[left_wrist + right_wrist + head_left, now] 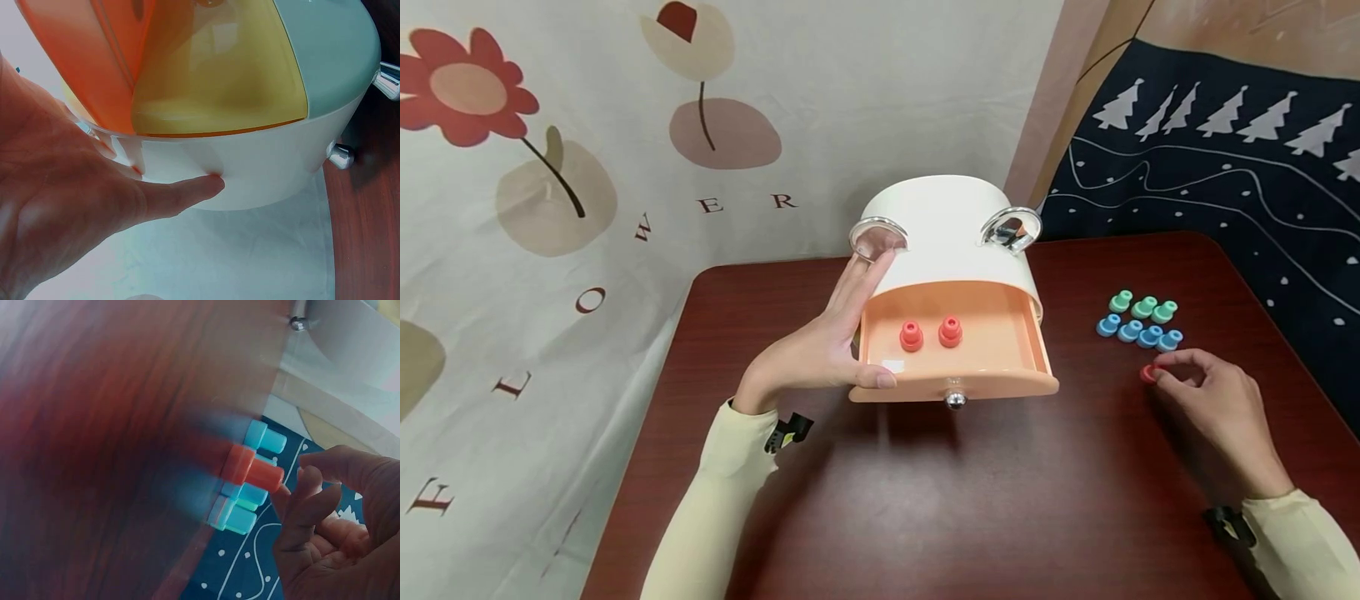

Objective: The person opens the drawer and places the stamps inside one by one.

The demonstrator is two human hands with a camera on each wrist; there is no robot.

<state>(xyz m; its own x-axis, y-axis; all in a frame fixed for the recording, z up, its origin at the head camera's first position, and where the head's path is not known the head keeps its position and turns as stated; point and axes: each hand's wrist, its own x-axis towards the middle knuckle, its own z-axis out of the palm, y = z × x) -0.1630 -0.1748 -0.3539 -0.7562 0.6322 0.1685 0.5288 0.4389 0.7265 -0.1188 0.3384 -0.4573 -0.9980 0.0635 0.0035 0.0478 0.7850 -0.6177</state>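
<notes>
A white rounded box point(940, 204) stands with its peach drawer point(1000, 329) pulled out. Two small stepped red pegs, a left one point(912, 337) and a right one point(951, 332), stand in the drawer. My left hand point(823, 342) rests along the box's left side with fingers spread and its thumb on the drawer front; in the left wrist view one straight digit touches the white wall point(262, 169). At the right, my right hand point(1221, 408) has its fingertips beside another red peg point(253, 469). The right wrist view shows a gap between that peg and the upper fingertip.
Beside my right hand stand several blue pegs point(1138, 332) and a row of three green pegs point(1144, 307). A silver knob point(955, 400) sticks out from the drawer front, and two silver loops flank the box. Printed cloths hang behind the brown table point(1000, 500).
</notes>
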